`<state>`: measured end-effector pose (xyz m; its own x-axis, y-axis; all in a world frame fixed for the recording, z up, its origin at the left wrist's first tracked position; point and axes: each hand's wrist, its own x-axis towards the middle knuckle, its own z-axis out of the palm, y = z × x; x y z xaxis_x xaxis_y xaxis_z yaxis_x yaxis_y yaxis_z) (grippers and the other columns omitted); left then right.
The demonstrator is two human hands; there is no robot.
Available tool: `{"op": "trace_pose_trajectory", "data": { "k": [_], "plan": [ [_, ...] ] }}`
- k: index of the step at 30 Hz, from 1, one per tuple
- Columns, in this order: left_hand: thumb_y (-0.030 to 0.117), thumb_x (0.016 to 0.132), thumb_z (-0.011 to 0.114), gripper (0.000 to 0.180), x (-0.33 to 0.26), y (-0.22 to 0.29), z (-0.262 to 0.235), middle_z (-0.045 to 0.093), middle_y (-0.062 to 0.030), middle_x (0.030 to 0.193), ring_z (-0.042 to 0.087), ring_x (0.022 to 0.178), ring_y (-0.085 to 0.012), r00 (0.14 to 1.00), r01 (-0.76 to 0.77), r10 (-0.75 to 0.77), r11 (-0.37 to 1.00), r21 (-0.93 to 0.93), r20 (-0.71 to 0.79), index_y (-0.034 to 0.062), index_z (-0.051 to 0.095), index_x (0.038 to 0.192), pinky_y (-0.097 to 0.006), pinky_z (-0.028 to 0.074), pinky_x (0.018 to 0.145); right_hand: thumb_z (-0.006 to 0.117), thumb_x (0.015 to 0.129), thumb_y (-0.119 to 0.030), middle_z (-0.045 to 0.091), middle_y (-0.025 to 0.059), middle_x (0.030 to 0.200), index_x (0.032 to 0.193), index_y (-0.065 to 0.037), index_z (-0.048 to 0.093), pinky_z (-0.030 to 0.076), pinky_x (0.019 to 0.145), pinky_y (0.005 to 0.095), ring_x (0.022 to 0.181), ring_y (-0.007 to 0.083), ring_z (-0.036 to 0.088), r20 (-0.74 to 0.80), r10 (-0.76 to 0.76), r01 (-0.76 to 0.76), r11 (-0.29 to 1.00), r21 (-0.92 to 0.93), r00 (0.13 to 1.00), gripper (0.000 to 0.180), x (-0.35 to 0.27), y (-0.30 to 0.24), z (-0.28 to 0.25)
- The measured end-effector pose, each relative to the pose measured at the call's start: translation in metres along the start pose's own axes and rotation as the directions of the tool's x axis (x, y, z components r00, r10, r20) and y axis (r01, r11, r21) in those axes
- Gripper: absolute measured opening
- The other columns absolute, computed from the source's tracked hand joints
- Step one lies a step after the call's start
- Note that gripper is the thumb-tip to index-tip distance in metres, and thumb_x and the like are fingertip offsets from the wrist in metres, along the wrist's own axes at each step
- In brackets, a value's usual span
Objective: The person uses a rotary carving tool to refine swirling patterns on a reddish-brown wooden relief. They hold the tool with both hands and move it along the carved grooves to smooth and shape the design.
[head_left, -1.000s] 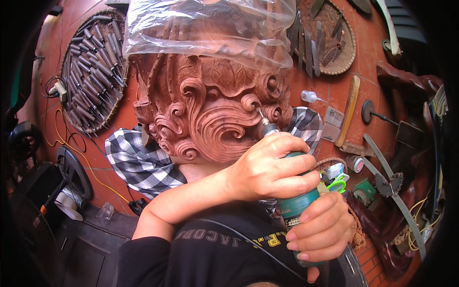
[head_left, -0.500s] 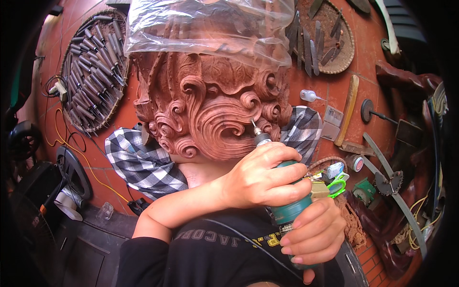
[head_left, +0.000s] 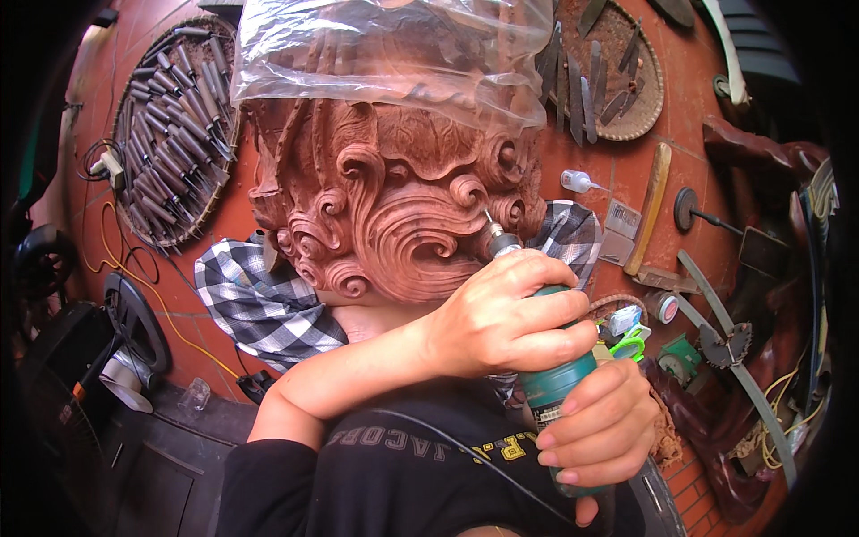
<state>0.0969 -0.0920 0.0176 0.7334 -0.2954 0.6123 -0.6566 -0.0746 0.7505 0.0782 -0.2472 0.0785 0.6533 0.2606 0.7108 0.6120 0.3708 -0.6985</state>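
Observation:
A reddish-brown wood carving (head_left: 394, 215) with curling wave scrolls stands in front of me, its far part under a clear plastic sheet (head_left: 385, 58). Both my hands grip a green die grinder (head_left: 553, 385), held at a slant. My left hand (head_left: 514, 313) wraps round its front part, close behind the collet. Lower down, my right hand (head_left: 604, 430) is closed round the rear of the body. The grinder's thin bit (head_left: 489, 216) is at the groove by a small scroll on the carving's right side; whether it touches cannot be told.
A round basket of many wood-handled chisels (head_left: 174, 134) lies far left. At far right a second basket (head_left: 649, 98) holds flat files. A small bottle (head_left: 580, 181), a wooden-handled hammer (head_left: 651, 210) and green-handled scissors (head_left: 629, 344) are on the right. A black cord (head_left: 456, 445) crosses my shirt.
Both hands have moved a little to the right with the grinder. Its bit has shifted right and slightly farther away along the scroll groove. The carving has hardly moved.

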Motion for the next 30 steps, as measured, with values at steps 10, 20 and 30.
{"op": "trace_pose_trajectory", "data": {
  "k": [10, 20, 30],
  "plan": [
    [0.017, 0.075, 0.073, 0.025, 0.004, -0.004, -0.004, 0.071, -0.0060, 0.100, 0.068, 0.092, -0.0288, 1.000, -0.001, 0.001, 1.000, 0.006, -0.021, 0.0122, 0.070, 0.100, -0.040, 0.056, 0.072, 0.068, 0.100, -0.036, 0.075, 0.0054, 0.074, 0.083, -0.008, 0.071, 0.056, 0.071, 0.0315, 0.071, 0.0189, 0.075, 0.022, 0.003, -0.003, 1.000, 0.001, 1.000, 0.032, 0.006, 0.004, -0.002],
    [0.017, 0.076, 0.073, 0.025, -0.004, 0.001, -0.001, 0.071, -0.0064, 0.101, 0.069, 0.093, -0.0287, 1.000, -0.008, 0.008, 1.000, -0.007, -0.008, 0.0118, 0.070, 0.100, -0.040, 0.056, 0.073, 0.068, 0.100, -0.038, 0.075, 0.0058, 0.075, 0.084, -0.008, 0.071, 0.057, 0.072, 0.0319, 0.073, 0.0189, 0.075, 0.020, 0.012, -0.012, 1.000, -0.019, 1.000, 0.035, -0.001, -0.004, 0.002],
    [0.017, 0.076, 0.073, 0.026, -0.001, -0.003, -0.003, 0.071, -0.0061, 0.100, 0.069, 0.093, -0.0287, 1.000, -0.019, 0.019, 1.000, -0.015, -0.020, 0.0117, 0.071, 0.101, -0.040, 0.056, 0.073, 0.073, 0.094, -0.051, 0.077, 0.0004, 0.087, 0.094, -0.013, 0.069, 0.051, 0.079, 0.0291, 0.079, 0.0148, 0.075, 0.196, 0.072, -0.064, 0.997, -0.043, 0.978, 0.038, 0.002, -0.006, -0.013]
  ]
}}
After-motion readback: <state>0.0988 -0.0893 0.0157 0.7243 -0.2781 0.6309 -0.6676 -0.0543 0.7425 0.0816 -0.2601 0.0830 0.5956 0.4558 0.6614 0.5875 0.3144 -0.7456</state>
